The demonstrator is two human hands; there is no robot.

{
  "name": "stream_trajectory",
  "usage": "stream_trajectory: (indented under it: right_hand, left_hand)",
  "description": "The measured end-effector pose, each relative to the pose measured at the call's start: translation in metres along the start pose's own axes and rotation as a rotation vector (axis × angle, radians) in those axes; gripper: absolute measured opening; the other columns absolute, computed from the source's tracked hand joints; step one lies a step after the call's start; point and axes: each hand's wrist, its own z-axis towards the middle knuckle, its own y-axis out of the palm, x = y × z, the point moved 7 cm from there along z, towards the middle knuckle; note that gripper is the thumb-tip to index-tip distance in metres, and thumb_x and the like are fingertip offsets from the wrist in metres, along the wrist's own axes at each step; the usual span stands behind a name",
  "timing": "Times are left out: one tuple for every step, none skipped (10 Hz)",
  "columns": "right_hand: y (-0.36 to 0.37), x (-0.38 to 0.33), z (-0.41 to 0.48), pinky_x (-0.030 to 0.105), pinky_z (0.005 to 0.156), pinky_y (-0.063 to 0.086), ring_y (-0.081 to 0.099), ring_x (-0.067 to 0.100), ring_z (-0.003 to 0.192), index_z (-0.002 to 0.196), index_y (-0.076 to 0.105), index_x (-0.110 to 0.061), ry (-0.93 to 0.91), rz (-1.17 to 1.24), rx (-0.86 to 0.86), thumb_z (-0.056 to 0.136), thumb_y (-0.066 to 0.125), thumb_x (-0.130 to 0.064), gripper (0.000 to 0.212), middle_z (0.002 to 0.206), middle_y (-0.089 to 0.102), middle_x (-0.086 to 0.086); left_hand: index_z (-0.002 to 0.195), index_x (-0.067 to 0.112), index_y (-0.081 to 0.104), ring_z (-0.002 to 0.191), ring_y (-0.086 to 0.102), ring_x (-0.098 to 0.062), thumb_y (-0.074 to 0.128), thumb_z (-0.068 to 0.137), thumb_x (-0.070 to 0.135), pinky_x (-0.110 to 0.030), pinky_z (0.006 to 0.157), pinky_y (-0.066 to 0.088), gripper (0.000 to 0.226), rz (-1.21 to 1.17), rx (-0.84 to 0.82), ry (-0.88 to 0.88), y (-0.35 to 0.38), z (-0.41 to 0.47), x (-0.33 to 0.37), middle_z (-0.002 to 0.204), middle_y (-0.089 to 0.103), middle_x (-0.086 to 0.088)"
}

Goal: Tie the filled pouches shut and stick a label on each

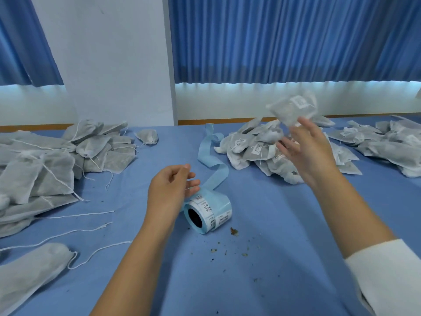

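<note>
A blurred grey-white mesh pouch [292,108] with a white printed label on its face hangs in the air above the table's [273,258] far right part, at the fingertips of the right hand [303,151], which is spread wide and grips nothing. Below it lies a heap of labelled pouches [255,149]. The left hand [168,190] curls loosely over the label roll [209,213] near the table's middle; whether it pinches the blue backing strip [211,151] is unclear. Unlabelled pouches [45,165] with loose strings crowd the left edge.
</note>
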Motion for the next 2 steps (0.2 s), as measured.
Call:
stream_trajectory:
  right_hand:
    - [-0.013,0.026,-0.005,0.034,0.089,0.057,0.06,0.014,0.102,0.119,0.061,-0.022,0.04,-0.192,0.026,0.092,0.059,-0.012,0.029,0.103,0.061,-0.002]
    - [-0.03,0.069,-0.033,0.032,0.08,0.057,0.061,0.017,0.101,0.106,0.067,-0.014,0.137,-0.281,0.015,0.095,0.054,-0.008,0.018,0.108,0.064,0.005]
  left_hand:
    - [0.091,0.013,0.068,0.065,0.071,-0.007,0.06,0.098,0.019,-0.014,0.054,0.052,0.012,0.089,0.0,0.03,-0.004,0.004,-0.003,0.082,0.072,-0.001]
    - [0.083,0.019,0.068,0.067,0.069,-0.011,0.06,0.095,0.016,-0.021,0.056,0.052,0.015,0.273,0.051,0.068,-0.019,0.004,-0.007,0.073,0.07,0.006]
